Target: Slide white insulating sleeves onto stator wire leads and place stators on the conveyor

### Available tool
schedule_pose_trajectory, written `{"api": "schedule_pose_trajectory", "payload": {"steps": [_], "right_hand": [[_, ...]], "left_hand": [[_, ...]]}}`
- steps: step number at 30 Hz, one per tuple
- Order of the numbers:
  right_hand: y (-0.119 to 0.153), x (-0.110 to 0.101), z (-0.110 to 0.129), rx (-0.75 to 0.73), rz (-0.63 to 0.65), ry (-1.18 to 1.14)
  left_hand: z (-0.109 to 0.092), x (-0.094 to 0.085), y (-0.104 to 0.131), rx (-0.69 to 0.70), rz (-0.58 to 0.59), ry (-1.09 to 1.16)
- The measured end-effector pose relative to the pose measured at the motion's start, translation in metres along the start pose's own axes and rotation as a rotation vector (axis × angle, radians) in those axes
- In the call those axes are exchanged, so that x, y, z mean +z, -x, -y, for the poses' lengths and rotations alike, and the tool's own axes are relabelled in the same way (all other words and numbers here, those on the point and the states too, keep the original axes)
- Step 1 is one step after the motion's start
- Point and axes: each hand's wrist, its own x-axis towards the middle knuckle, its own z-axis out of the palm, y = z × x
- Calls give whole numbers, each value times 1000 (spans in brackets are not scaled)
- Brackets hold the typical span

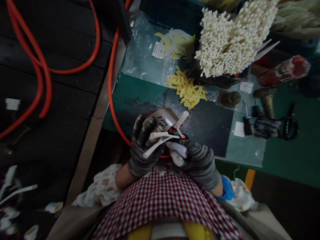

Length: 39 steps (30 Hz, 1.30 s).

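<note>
1. Two gloved hands are meeting close to the body, at the near edge of the green table (287, 160).
2. A big bunch of white sticks (232, 36) is standing at the far side, with a pile of yellow bits (187, 90) lying in front of it.
3. An orange hose (111, 86) is running along the table's left edge, and dark tools (267, 125) are lying off to the right.
4. The left hand (143, 146) is gripping a cable end (166, 135) with white tubes fanning out.
5. The longest tube is pointing down and left, and another is pointing up and right.
6. The right hand (200, 163) is pinching one white tube (178, 148) near its end.
7. Nothing is blocking the hands.
</note>
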Motion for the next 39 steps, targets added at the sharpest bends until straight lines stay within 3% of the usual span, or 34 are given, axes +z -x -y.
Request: {"api": "schedule_pose_trajectory", "payload": {"steps": [6,11,18,22,25,28,34,37,39], "right_hand": [[2,-3,-1,-70,-106,193],[4,-2,-4,-55,-102,358],[4,0,-11,-93,-189,213],[16,-2,-25,58,-329,34],[19,-6,-42,249,-402,-214],[2,-19,-63,368,-490,-317],[-63,-60,-138,276,-781,-142],[-87,-66,-180,251,-839,-151],[-96,-62,-197,246,-847,-168]], "left_hand": [[-4,-5,-18,24,73,-6],[-8,-8,-38,63,137,-67],[0,-12,-41,62,201,-61],[12,-20,-51,42,331,-41],[29,-26,-64,-46,370,33],[59,-29,-77,-125,402,153],[127,-25,-87,-352,486,313],[134,-25,-79,-395,452,312],[121,-29,-74,-416,337,199]]}}
